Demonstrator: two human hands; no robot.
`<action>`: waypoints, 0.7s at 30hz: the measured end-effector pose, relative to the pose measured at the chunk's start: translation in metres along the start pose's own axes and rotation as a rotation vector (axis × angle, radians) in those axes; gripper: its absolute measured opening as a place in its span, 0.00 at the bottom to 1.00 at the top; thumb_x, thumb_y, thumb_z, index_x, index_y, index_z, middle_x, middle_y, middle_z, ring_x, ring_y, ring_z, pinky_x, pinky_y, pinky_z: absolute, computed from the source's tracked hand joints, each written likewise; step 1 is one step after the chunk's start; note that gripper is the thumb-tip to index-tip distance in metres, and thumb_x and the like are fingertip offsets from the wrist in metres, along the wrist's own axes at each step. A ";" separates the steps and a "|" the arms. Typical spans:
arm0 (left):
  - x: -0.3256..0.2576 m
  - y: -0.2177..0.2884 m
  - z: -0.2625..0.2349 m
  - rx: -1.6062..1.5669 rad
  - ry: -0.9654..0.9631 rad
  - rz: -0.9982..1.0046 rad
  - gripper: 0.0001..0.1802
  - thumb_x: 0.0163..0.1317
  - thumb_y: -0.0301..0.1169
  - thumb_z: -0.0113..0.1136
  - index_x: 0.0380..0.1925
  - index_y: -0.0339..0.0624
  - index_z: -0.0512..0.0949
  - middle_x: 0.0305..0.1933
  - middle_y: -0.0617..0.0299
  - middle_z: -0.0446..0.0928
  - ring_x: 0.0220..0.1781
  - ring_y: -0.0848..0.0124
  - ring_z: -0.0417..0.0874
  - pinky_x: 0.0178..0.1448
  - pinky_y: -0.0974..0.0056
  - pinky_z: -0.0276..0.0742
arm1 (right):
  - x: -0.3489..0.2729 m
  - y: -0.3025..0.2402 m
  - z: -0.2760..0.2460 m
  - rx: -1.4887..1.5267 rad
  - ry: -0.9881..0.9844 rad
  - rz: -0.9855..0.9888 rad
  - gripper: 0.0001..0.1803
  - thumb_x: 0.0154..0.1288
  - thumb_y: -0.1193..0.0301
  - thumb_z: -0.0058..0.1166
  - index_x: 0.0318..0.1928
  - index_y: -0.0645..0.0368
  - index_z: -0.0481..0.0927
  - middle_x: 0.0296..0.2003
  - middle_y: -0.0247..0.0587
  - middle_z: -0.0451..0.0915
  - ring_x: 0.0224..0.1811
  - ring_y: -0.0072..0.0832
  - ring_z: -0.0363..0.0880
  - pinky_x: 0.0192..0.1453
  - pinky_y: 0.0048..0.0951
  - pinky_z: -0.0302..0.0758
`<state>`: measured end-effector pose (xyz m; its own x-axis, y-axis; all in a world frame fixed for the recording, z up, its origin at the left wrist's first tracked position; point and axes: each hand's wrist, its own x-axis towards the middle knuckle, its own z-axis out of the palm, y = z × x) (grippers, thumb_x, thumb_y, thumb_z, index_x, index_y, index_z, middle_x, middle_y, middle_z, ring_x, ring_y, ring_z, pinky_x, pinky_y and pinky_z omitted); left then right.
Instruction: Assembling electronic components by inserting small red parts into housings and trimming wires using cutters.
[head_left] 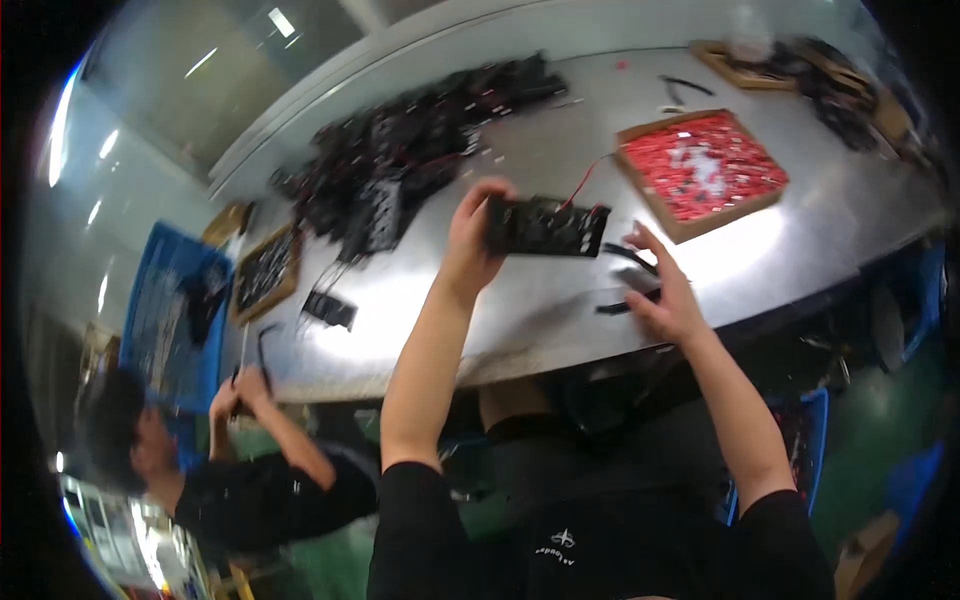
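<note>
My left hand [472, 238] grips the left end of a black rectangular component block [548, 227] and lifts it just above the shiny metal table [520, 310]. A red wire [583, 182] trails from the block toward the right. My right hand [664, 290] lies lower right of the block, fingers spread, touching black cable pieces [628, 300] on the table; whether it grips them is unclear.
A big heap of black parts with wires [410, 150] lies behind my left hand. A shallow cardboard tray of red parts [702, 168] sits to the right. More trays [264, 268] stand at the left. Another person [210, 470] works at the table's left end.
</note>
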<state>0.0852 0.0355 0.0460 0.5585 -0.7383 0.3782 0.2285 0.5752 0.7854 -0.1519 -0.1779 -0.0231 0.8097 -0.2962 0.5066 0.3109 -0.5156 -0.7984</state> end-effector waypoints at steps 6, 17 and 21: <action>-0.019 -0.054 0.005 -0.097 0.029 -0.355 0.19 0.73 0.46 0.66 0.52 0.44 0.78 0.49 0.65 0.81 0.50 0.71 0.84 0.59 0.63 0.80 | 0.001 -0.013 -0.007 0.336 -0.153 0.253 0.27 0.73 0.71 0.61 0.70 0.60 0.75 0.49 0.34 0.82 0.52 0.21 0.80 0.59 0.27 0.77; -0.033 -0.015 0.057 1.265 -0.461 0.759 0.38 0.59 0.50 0.75 0.64 0.42 0.76 0.64 0.51 0.78 0.63 0.52 0.79 0.68 0.49 0.74 | 0.002 -0.009 0.000 0.221 0.039 0.358 0.08 0.73 0.78 0.60 0.50 0.63 0.80 0.40 0.31 0.84 0.41 0.15 0.80 0.46 0.21 0.78; -0.034 -0.022 0.050 1.373 -0.599 0.616 0.44 0.48 0.41 0.82 0.67 0.44 0.76 0.65 0.53 0.78 0.65 0.51 0.79 0.68 0.48 0.74 | 0.025 -0.045 0.013 0.256 -0.051 0.260 0.12 0.75 0.75 0.62 0.55 0.63 0.78 0.41 0.30 0.82 0.41 0.15 0.80 0.46 0.21 0.78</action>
<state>0.0213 0.0305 0.0405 -0.1592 -0.7400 0.6535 -0.9316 0.3316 0.1485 -0.1392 -0.1515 0.0210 0.8996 -0.3473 0.2648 0.2011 -0.2088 -0.9571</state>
